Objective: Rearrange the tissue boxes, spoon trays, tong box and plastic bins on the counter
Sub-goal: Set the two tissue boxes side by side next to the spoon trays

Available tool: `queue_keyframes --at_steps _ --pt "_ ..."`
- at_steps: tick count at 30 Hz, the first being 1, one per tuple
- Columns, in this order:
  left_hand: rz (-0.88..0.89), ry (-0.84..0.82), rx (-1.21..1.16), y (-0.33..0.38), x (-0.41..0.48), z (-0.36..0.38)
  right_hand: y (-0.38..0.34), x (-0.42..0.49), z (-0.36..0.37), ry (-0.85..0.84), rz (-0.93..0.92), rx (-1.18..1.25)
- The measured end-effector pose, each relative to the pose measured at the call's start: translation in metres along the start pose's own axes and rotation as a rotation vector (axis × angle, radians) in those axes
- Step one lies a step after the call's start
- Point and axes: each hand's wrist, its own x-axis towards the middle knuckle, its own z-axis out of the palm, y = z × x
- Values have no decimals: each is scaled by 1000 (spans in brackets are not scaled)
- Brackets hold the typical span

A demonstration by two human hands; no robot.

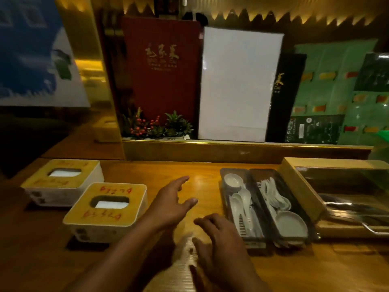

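Note:
Two tissue boxes with wooden lids and red writing stand at the left of the counter: the near tissue box (pixel 106 211) and the far tissue box (pixel 63 180). Two dark spoon trays lie side by side at the right, the left spoon tray (pixel 237 205) and the right spoon tray (pixel 280 207), both holding white spoons and small dishes. Right of them sits the wooden tong box (pixel 303 190) with a clear lid and metal tongs inside. My left hand (pixel 170 203) hovers open between the near tissue box and the trays. My right hand (pixel 223 239) is open, just left of the left spoon tray.
A raised wooden ledge (pixel 231 152) runs along the back of the counter. Behind it stand a red menu (pixel 162 70), a white board (pixel 237 85), green menus (pixel 328 91) and a small plant with red berries (pixel 155 125).

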Motion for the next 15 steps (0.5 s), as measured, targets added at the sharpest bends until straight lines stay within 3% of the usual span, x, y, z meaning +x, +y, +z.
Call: queue_keyframes --at_steps 3,8,15 --pt "45 43 81 -25 -14 -62 -54 28 44 -111 -38 -30" --pt "62 132 150 -72 -37 -146 -131 70 101 -155 75 -86" --pt "45 133 283 -124 -39 -180 -119 87 107 -132 209 -245"
